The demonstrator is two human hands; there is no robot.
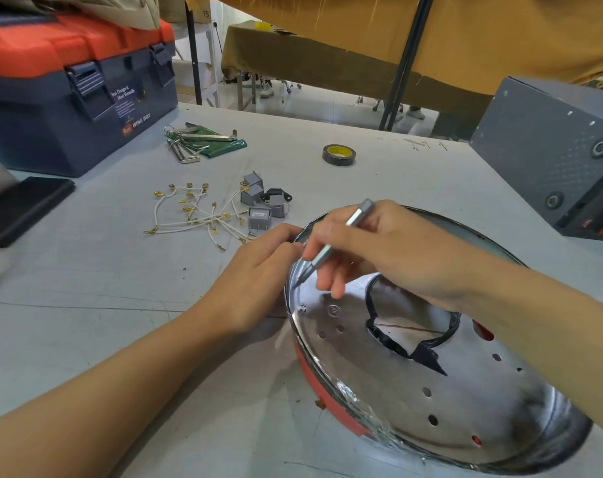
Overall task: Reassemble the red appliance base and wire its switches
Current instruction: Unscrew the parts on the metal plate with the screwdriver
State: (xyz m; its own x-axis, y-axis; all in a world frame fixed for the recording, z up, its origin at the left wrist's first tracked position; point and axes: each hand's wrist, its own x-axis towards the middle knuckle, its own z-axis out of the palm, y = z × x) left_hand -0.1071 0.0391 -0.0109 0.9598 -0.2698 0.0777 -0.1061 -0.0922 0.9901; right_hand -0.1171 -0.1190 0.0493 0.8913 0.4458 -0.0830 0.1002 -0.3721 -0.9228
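The red appliance base [331, 401] lies at the lower right with its shiny perforated metal plate [396, 384] facing up; a large cut-out shows in the middle. My right hand [372, 246] holds a slim grey screwdriver [338, 244] like a pen, its tip pointing down at the plate's left edge near a small screw [303, 307]. My left hand [255, 274] grips the base's left rim. Several grey switches [262, 203] and white wires with brass terminals [196, 212] lie on the table beyond.
A blue toolbox with an orange lid [72, 88] stands at the back left, hex keys [196, 141] beside it. A roll of black tape [339, 155] lies farther back. A grey box [555, 157] stands at the right, a black pad [24, 208] at the left.
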